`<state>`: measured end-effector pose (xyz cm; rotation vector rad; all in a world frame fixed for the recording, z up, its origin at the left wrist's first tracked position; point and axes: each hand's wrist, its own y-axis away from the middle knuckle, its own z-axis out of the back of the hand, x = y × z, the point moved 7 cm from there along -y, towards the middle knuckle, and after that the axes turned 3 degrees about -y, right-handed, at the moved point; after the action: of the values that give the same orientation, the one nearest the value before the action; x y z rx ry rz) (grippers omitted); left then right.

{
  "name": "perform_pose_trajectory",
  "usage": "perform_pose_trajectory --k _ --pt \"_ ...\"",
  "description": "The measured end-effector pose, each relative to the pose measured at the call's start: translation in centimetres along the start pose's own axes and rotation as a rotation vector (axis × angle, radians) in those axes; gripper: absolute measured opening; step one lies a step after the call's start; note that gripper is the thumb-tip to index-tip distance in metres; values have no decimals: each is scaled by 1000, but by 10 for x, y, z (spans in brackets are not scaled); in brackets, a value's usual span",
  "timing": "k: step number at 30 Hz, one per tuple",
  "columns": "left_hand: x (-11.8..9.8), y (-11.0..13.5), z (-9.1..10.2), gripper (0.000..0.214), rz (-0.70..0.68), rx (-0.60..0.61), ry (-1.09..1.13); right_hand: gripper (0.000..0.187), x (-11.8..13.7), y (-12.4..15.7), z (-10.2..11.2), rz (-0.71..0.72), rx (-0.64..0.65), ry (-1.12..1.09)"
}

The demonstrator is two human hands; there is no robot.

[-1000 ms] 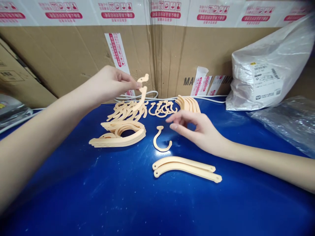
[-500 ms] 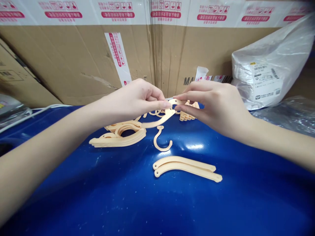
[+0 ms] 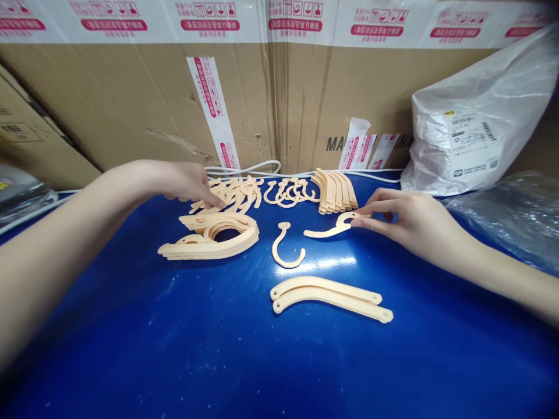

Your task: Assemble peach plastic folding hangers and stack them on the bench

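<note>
a: right hand [image 3: 414, 220] status?
b: thumb and fingertips pinched on the right end of the curved piece [image 3: 331, 228], on the blue table [image 3: 218, 349] right of centre.
a: left hand [image 3: 186, 181]?
b: fingertips sunk into the far parts pile [image 3: 238, 195]; cannot tell whether they grip anything. both forearms are cut off at the frame edge.
</note>
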<state>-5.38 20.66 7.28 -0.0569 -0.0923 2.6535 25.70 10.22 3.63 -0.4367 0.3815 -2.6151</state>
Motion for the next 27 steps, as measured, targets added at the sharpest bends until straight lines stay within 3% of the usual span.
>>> perform_pose_trajectory --k 3,7,13,21,24,27 --pt "6 2 -19 41 108 236 -42 30 -2 -1 -4 -37 45 3" --pt "12 5 -27 37 121 338 -68 31 -4 -1 -10 -65 78 -2" --pt "19 2 -26 46 60 295 -90 35 -10 0 -17 -81 143 -31" --pt "12 7 -3 48 274 258 -97 31 -12 1 -14 -74 173 -26" --pt "7 9 9 43 310 240 -121 30 -11 2 -15 -53 192 -27" --pt "-11 11 18 40 296 191 -137 30 -10 2 -15 -40 198 -28"
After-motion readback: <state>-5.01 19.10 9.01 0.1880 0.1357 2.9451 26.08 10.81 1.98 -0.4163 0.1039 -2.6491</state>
